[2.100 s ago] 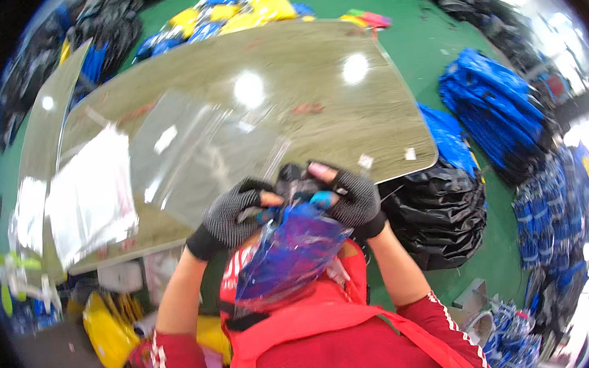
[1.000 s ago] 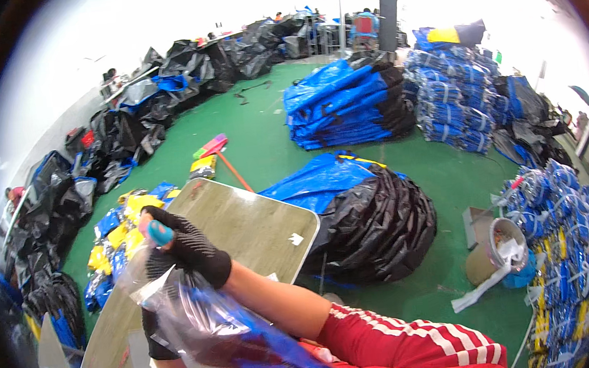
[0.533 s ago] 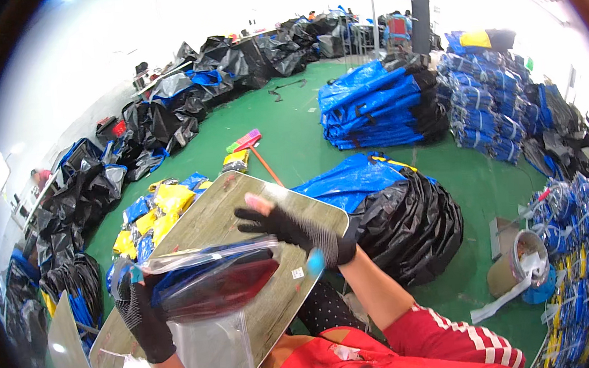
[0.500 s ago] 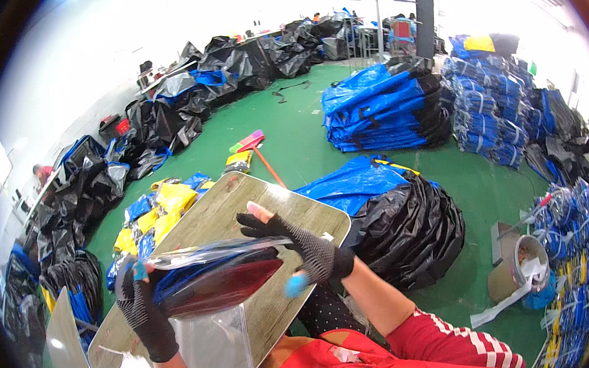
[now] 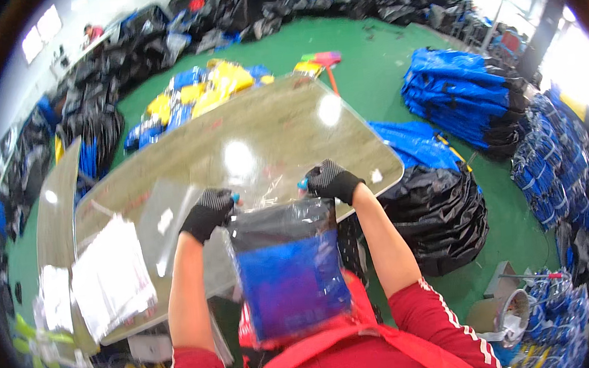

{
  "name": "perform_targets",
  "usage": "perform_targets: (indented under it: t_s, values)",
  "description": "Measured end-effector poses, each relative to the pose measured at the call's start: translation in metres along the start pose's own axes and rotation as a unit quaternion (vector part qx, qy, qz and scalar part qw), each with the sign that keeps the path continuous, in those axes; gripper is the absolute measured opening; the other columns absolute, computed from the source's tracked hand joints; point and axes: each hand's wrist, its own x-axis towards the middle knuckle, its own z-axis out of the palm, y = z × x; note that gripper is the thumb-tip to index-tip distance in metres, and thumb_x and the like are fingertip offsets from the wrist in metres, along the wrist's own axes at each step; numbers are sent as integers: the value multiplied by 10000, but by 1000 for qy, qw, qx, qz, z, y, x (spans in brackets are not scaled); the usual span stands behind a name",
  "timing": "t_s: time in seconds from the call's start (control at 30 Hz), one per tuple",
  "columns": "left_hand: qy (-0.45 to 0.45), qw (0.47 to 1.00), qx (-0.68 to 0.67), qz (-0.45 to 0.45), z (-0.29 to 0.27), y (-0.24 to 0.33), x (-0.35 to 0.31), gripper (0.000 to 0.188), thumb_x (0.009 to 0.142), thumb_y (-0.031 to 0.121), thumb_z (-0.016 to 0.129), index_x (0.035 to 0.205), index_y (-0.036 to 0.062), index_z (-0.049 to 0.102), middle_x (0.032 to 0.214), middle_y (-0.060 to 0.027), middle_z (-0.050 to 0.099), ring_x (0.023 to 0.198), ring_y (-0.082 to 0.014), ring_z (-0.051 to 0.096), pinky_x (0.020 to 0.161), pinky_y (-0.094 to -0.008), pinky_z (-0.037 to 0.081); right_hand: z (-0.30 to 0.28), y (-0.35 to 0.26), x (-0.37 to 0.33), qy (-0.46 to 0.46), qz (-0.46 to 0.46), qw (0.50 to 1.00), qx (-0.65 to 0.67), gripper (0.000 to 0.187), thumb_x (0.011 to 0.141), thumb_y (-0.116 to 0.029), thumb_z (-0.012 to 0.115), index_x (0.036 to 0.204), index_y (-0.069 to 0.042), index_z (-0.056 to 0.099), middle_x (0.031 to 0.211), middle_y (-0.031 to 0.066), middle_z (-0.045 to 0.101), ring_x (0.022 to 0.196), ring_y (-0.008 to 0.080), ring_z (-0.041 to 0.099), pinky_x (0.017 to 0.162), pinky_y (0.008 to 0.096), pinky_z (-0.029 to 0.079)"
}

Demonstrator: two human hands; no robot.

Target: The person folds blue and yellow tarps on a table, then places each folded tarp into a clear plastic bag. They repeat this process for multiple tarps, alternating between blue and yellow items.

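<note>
A clear plastic bag point(image 5: 289, 272) with a folded black and blue sheet inside hangs in front of my chest, over the near edge of the wood-look table point(image 5: 186, 148). My left hand point(image 5: 209, 211), in a dark dotted glove with blue on a fingertip, pinches the bag's upper left corner. At the upper right corner my right hand point(image 5: 334, 180), gloved the same way, is closed on the bag too. Between the hands the bag's upper edge is stretched and glossy. On the table left of my left forearm lie white sheets point(image 5: 113, 277) and flat clear bags point(image 5: 164, 216).
Yellow and blue packed bundles point(image 5: 209, 90) lie on the green floor beyond the table. A black and blue heap point(image 5: 432, 221) stands at its right. Farther right are tied blue stacks point(image 5: 557, 140) and a bin point(image 5: 506, 316). A broom point(image 5: 326, 61) lies beyond the far edge.
The bag has swung from a sideways tilt over the table to hanging upright before me. My right hand, spread before, now grips its corner. The view has turned and tipped downward.
</note>
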Motion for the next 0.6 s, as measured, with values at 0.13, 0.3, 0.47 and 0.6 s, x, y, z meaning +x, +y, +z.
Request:
perform_targets:
  t_s: [0.13,0.3,0.47,0.6]
  values:
    - [51,859,-496,-115,48,-86,2,544,942,516,507,1237,62,561,1235,-137,594,1120,-220,578,933,-362,477,65,70,4,44,128,912,388,281,908,-310,603,954,-66,733,864,40,721,693,149,631,605,312,485]
    - [224,960,-162,38,82,-88,-18,273,919,247,609,1071,30,676,841,-3,632,735,-90,532,689,-247,432,103,75,-1,295,85,932,195,287,927,-276,602,881,-5,684,710,57,662,683,166,634,672,287,507]
    - [262,955,-132,38,66,-69,-4,279,947,236,562,1058,14,689,899,-42,687,806,-110,599,747,-268,467,86,43,11,324,78,913,238,208,900,-197,623,967,-1,642,875,114,654,786,220,623,733,317,490]
    - [211,928,-297,79,51,-64,4,340,983,275,511,1080,-5,678,994,-71,702,867,-126,632,811,-287,484,63,-1,26,332,-191,923,-46,212,836,-120,629,1037,-57,657,1001,132,652,938,269,618,831,351,483]
